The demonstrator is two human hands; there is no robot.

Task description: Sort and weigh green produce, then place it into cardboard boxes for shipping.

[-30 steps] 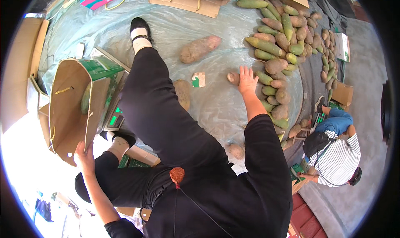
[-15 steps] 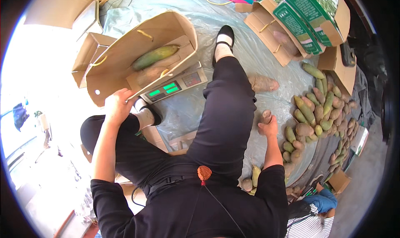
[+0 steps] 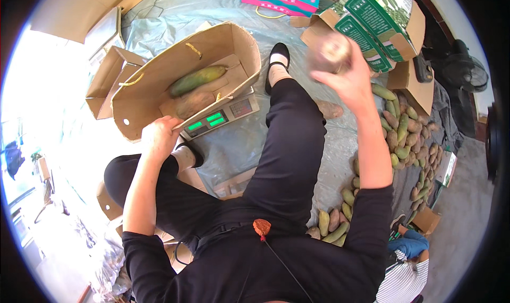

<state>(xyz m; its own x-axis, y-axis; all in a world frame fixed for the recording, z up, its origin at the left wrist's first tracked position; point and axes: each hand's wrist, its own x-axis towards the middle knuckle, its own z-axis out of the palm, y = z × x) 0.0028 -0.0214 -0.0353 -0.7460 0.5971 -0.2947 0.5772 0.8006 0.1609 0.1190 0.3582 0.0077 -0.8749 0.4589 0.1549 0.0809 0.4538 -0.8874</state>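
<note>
Now the open cardboard box [image 3: 159,85] fills much the same place as half a second ago, resting on the digital scale [image 3: 220,117] with its mouth facing up and its long axis running from lower left to upper right. The left hand [image 3: 159,135] has slid from the box's left edge to its near rim, just beside the scale's green display, and is closed on that rim. Inside the box lie two papayas: a green one [image 3: 197,80] whose long axis follows the box's, blunt end toward the upper right, and a brownish one [image 3: 194,102] just below it, lying the same way.

The right hand [image 3: 345,74] has changed most. Half a second ago it was down at the heap of papayas [image 3: 404,138] to the right of the box, on the plastic sheet [image 3: 239,149] covering the floor; it is now raised well above that heap, to the right of the box and level with it. Its fingers are wrapped round a brownish papaya [image 3: 330,53], seen end-on, so its long axis points roughly toward the camera.
</note>
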